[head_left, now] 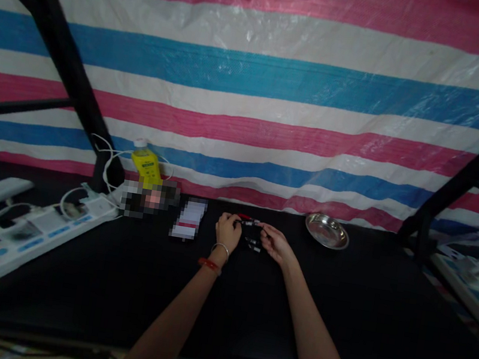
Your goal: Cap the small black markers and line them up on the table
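Note:
Near the far middle of the black table, my left hand is closed with its fingertips on a slim black piece with a pale, shiny end; its exact kind is too small to tell. From the other side, my right hand has its fingertips pinched at the pale end, though what lies inside the pinch is partly hidden. A small red piece shows just behind the black one. Between my hands, on the table, lie more small black pieces with pale ends.
A phone lies left of my hands, and a round metal dish stands to the right. Farther left are a yellow bottle and a white power strip with cables. Black frame posts flank a striped sheet.

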### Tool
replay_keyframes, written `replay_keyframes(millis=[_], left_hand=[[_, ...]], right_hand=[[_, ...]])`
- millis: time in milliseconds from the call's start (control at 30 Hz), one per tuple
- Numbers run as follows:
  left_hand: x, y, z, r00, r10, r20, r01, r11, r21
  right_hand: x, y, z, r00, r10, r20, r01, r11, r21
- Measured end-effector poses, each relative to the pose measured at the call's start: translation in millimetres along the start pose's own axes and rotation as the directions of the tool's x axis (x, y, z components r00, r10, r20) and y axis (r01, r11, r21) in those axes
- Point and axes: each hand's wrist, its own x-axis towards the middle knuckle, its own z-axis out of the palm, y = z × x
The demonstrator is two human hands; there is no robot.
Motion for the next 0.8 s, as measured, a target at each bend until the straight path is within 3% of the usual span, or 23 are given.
replay_keyframes(millis=[167, 267, 333, 400, 467, 500, 633, 800], left_hand=[[1, 0, -0.5, 0.994, -0.042, 0.100, 0.035, 0.997, 0.073], [-1, 1, -1.1, 0.991, -0.025, 0.130, 0.013, 0.995, 0.096], [-2, 2, -1.4, 0.989, -0.006, 0.146, -0.009, 0.995, 0.103], [-3, 2, -1.5, 0.987, 0.017, 0.159, -0.035, 0.993, 0.108], [-4, 3, -1.6, 0.986, 0.041, 0.165, -0.059, 0.992, 0.108], [-4, 4, -1.7, 0.985, 0.054, 0.163, -0.072, 0.992, 0.104], [-6, 7, -3.2, 0.985, 0.111, 0.134, -0.123, 0.989, 0.086], [-9, 13, -3.4, 0.939, 0.273, 0.208, -0.291, 0.955, 0.061]], right_hand=[[-5, -12, -8, 0.994, -0.096, -0.053, 0.095, 0.995, -0.015], [-6, -19, -12, 0.958, -0.242, -0.156, 0.224, 0.967, -0.120], [-5, -22, -14, 0.878, -0.401, -0.261, 0.323, 0.899, -0.297], [-5, -24, -16, 0.751, -0.585, -0.305, 0.366, 0.754, -0.545], [-6, -24, -18, 0.660, -0.706, -0.255, 0.314, 0.568, -0.761], [-7, -22, -18, 0.650, -0.728, -0.219, 0.261, 0.484, -0.835], [-11, -12, -17, 0.737, -0.656, -0.166, 0.026, 0.273, -0.962], [-14, -3, -11, 0.828, -0.554, -0.089, -0.038, 0.103, -0.994]])
